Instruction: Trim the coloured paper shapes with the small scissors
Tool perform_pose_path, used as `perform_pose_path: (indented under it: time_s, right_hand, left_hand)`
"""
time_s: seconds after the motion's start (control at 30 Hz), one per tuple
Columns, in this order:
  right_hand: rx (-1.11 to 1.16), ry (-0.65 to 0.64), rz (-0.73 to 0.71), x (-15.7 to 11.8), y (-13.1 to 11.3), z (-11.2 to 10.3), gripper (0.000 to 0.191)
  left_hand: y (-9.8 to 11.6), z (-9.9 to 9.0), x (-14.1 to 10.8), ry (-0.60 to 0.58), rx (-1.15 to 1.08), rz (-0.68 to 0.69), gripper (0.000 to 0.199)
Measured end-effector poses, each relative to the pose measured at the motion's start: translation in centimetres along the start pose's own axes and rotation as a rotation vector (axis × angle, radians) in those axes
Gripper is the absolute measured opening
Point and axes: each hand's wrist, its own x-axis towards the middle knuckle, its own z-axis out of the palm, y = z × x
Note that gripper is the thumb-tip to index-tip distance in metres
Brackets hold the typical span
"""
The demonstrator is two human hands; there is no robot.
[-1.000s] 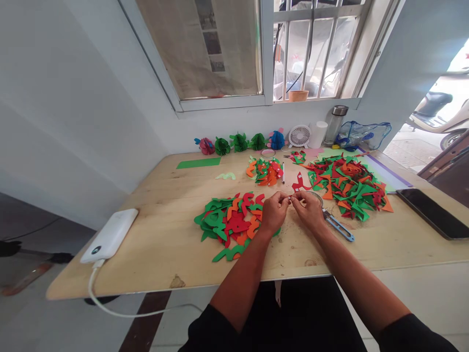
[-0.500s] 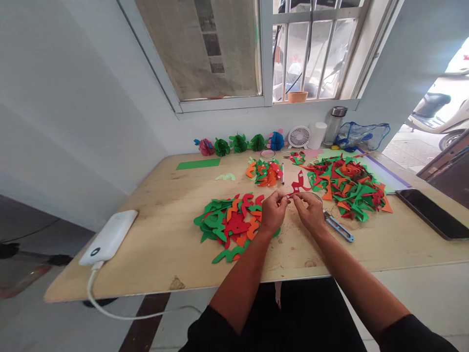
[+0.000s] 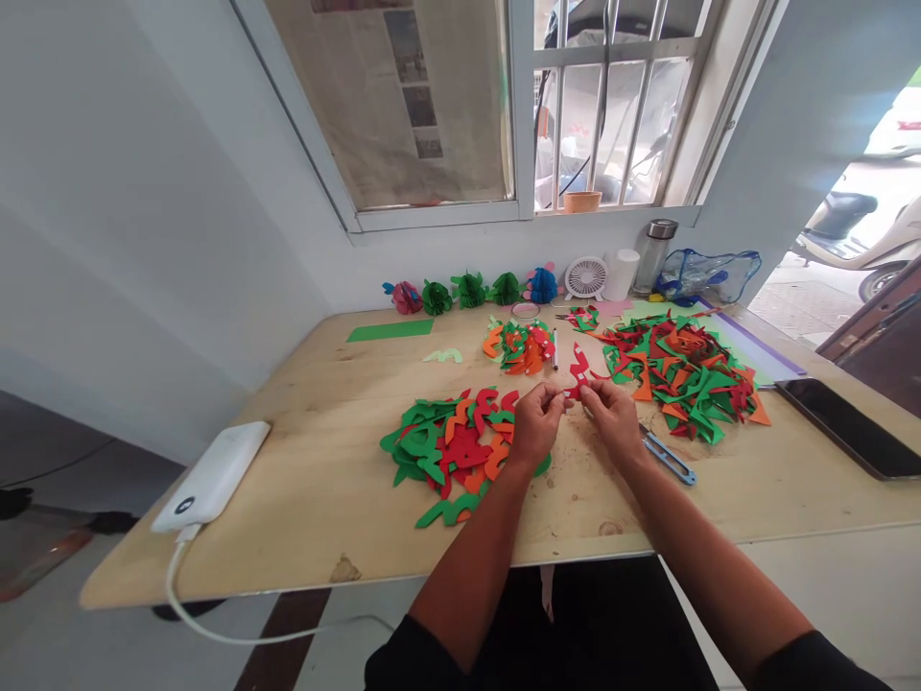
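Observation:
My left hand [image 3: 538,418] and my right hand [image 3: 611,416] are close together over the middle of the table. Both pinch the lower part of a red paper cutout [image 3: 578,366], which has small white patches on it. Its wavy upper end stands out beyond my fingertips. Just left of my left hand is a pile of green, red and orange wavy paper cutouts [image 3: 460,441]. A blue utility knife [image 3: 669,456] lies beside my right wrist, its front part hidden by the hand.
Paper scraps [image 3: 691,369] heap up on the right, near a black phone [image 3: 853,422]. A smaller cutout pile [image 3: 522,345] and a pen [image 3: 554,349] lie farther back. Paper figures [image 3: 471,290], a fan [image 3: 585,278] and a bottle [image 3: 653,257] line the wall. A white power bank [image 3: 212,475] sits left.
The red cutout has been raised and turned between my fingers, so more of its lower part shows. My hands stay close together, and the view has tilted slightly.

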Motion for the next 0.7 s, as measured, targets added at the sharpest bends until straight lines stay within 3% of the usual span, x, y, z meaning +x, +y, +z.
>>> perform_pose_path:
  time_s: [0.33,0.53,0.7]
  right_hand:
    - [-0.091,-0.064,-0.065,-0.1,-0.3,-0.1,0.027]
    - [-0.131,-0.058,-0.035,-0.2,-0.3,-0.1,0.029]
    - [-0.165,-0.128,-0.010,-0.1,-0.2,-0.1,0.026]
  left_hand:
    - [0.5,0.1,0.0,-0.039,-0.071,-0.012,0.016]
    - [1.2,-0.1,0.2,0.040,-0.187,-0.075,0.018]
    - [1.1,-0.3,0.4,0.075,-0.316,-0.126,0.019]
